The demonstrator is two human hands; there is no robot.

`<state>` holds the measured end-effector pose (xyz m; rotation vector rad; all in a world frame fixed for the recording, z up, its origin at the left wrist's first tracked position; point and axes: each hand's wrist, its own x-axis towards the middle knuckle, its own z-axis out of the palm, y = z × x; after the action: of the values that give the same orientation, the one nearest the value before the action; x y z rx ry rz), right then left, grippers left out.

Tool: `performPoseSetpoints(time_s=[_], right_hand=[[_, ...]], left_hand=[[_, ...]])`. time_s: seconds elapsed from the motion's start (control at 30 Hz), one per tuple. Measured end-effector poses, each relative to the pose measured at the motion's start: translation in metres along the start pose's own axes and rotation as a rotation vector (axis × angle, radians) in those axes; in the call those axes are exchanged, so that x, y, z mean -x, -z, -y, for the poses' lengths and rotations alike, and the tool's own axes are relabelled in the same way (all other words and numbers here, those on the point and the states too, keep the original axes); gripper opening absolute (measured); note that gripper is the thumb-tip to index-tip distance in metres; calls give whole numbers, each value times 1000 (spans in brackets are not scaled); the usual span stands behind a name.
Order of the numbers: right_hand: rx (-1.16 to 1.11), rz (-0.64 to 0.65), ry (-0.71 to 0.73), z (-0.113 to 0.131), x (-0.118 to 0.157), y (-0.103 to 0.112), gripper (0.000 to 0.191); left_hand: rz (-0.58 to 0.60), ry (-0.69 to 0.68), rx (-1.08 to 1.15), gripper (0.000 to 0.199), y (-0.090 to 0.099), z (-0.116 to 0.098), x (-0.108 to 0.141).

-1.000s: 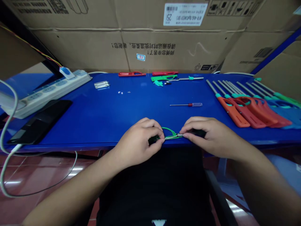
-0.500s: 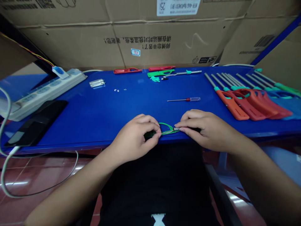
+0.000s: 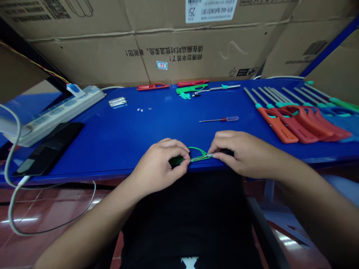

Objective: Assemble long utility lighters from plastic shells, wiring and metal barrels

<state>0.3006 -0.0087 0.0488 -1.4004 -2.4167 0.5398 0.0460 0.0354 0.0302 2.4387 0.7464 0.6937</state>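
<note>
The left hand [image 3: 158, 166] is closed around the thick dark end of a green plastic lighter body [image 3: 200, 157], and the right hand [image 3: 241, 153] pinches its thin metal tip between fingers and thumb. This piece is near the front edge of the blue worktop [image 3: 112, 149], about at the middle. It seems light, and its thin loop may bend easily, so the thick end looks like the safer place to take hold.

Even, fairly bright light falls across the blue worktop [image 3: 117, 145], leaving only soft shadows, while the tiled floor [image 3: 22, 220] carries pale streaks of glare (the wide lens bows the cardboard boxes [image 3: 213, 48] toward the edges).
</note>
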Motion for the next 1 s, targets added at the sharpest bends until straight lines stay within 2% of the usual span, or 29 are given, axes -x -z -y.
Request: performPoseSetpoints(time_s=[0.1, 0.2, 0.43, 0.53, 0.73, 1.0], right_hand=[[-19, -53, 111, -5, 6, -8, 23], [-31, -115, 162, -10, 12, -16, 33], [178, -51, 202, -6, 15, -16, 47], [253, -57, 198, 0, 15, -15, 44], [209, -121, 163, 14, 6, -21, 19], [99, -117, 152, 13, 3, -28, 22]], left_hand=[[-4, 14, 16, 9, 1, -1, -1], [1, 23, 32, 8, 2, -3, -2], [-5, 58, 39, 9, 3, -2, 0], [-14, 75, 28, 10, 4, -1, 1], [38, 101, 78, 10, 7, -2, -1], [71, 139, 118, 7, 8, 1, -1]])
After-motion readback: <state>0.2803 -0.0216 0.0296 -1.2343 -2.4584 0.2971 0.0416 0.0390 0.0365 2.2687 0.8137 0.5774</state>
